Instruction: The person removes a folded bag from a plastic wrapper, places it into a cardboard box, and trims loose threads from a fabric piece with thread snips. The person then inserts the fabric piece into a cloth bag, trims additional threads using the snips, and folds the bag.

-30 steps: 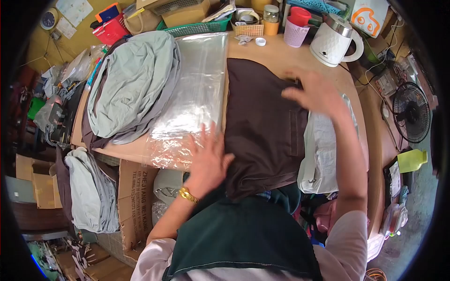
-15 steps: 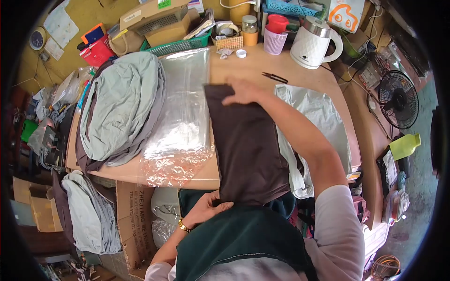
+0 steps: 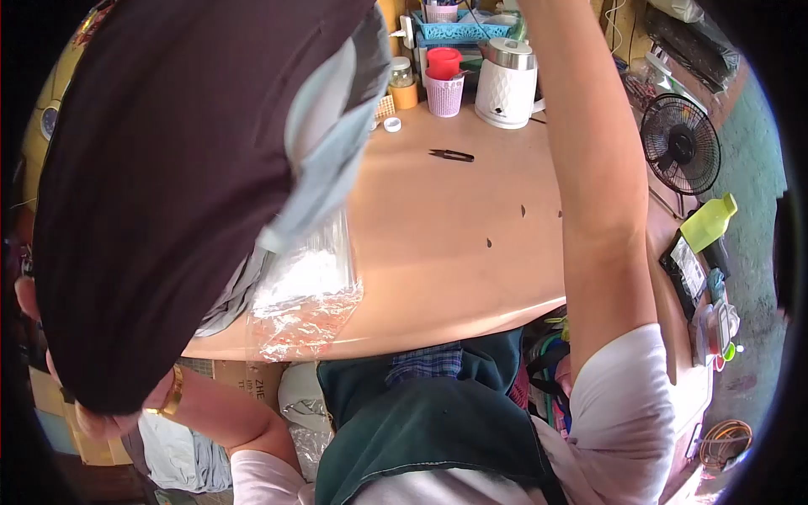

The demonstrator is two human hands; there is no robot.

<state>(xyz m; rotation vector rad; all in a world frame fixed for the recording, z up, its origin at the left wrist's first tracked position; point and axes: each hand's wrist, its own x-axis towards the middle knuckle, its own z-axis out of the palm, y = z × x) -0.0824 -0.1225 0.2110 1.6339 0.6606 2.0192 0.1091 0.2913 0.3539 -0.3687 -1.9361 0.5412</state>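
Note:
A large dark brown cloth piece with a pale grey side is lifted close to the camera and fills the upper left. Its lower end is gripped by my left hand, its fingers partly behind the fabric. My right arm reaches up past the top edge, so that hand is out of sight. Under the raised cloth lies a stack of clear plastic sheets or bags. Black thread snips rest on the tabletop.
On the brown table are a white kettle, a pink cup, a small white lid and several dark scraps. A black fan and yellow-green bottle stand at the right. Pale folded cloth sits lower left.
The brown cloth has come up off the table and swung left toward the camera, along with the pale cloth. My left hand has moved left; my right hand has gone out of view upward.

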